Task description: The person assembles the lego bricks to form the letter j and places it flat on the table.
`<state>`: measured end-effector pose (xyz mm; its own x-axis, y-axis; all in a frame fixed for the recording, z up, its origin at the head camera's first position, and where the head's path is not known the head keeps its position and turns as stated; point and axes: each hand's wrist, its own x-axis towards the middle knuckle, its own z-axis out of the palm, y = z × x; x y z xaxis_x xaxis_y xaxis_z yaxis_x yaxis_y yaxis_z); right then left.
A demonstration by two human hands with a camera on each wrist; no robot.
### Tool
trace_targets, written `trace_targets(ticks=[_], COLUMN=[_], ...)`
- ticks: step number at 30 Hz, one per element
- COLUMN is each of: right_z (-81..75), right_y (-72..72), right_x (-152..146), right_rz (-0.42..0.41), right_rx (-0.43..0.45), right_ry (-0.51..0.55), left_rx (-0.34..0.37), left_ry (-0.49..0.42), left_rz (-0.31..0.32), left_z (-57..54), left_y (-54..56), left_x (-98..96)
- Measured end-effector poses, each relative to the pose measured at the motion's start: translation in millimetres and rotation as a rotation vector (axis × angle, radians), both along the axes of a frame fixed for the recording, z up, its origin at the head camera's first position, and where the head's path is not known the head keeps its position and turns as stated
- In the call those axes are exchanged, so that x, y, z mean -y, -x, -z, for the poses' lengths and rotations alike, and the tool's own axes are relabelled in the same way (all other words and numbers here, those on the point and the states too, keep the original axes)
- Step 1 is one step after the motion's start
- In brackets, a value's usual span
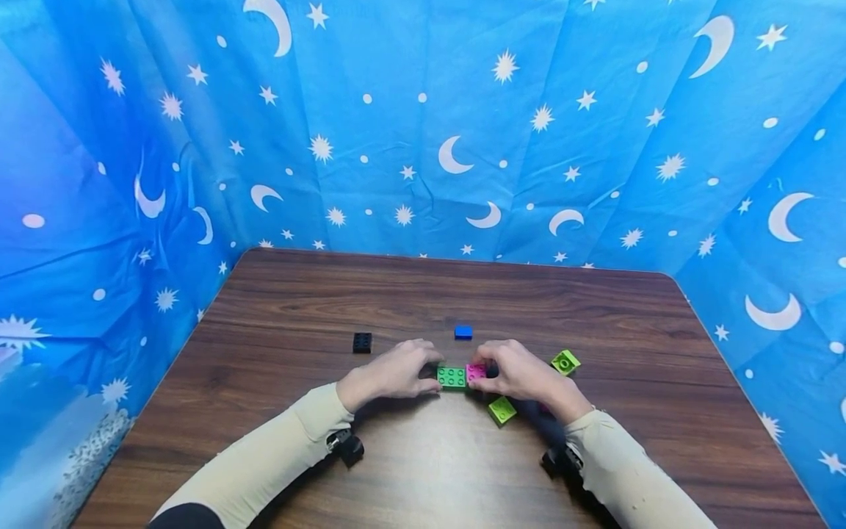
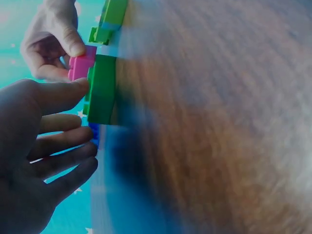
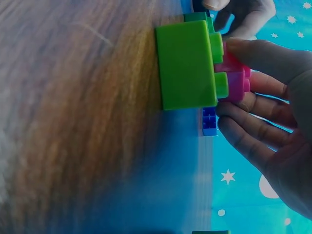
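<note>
A green brick [image 1: 452, 377] with studs up lies on the table between the two hands. Against its right end is a smaller pink brick [image 1: 475, 373], raised above the green one in the left wrist view. My right hand [image 1: 522, 373] pinches the pink brick between thumb and fingers. My left hand [image 1: 396, 369] is at the green brick's left end, its thumb tip [image 2: 80, 87] right by the brick and the other fingers loosely extended. A lime brick [image 1: 502, 411] sits just in front of the right hand; in the right wrist view it covers most of the green brick.
On the brown wooden table [image 1: 297, 301], a black brick [image 1: 362, 342] lies beyond the left hand and a blue brick [image 1: 463, 333] behind the green one. Another lime brick [image 1: 565, 362] is right of the right hand. Blue star-patterned cloth [image 1: 396, 147] surrounds the table.
</note>
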<state>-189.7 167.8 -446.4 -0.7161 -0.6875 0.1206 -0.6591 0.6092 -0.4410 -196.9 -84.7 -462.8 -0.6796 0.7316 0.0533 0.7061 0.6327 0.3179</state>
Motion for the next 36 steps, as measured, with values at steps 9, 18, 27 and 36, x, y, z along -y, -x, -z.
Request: trace_targets(ticks=[9,18,27,36], right_z=[-3.6,1.3,7.0,3.5], right_y=[3.2,0.4,-2.6,-3.9], right_x=[0,-4,-5,-2], right_rz=[-0.002,-0.007,-0.009,0.0], right_rx=[-0.001,-0.017,-0.017,-0.006], right_ry=[0.006,0.004,0.011,0.012], left_rx=[-0.007,-0.084,-0.105,-0.113], left_ry=[-0.039,-0.112,-0.158,-0.149], left_rz=[-0.039,-0.096,-0.157,-0.185], left_z=[-15.2,-15.8,-10.7,-11.9], left_y=[8.4,11.1,13.0,16.0], left_x=[16.3,41.1,54.2,66.1])
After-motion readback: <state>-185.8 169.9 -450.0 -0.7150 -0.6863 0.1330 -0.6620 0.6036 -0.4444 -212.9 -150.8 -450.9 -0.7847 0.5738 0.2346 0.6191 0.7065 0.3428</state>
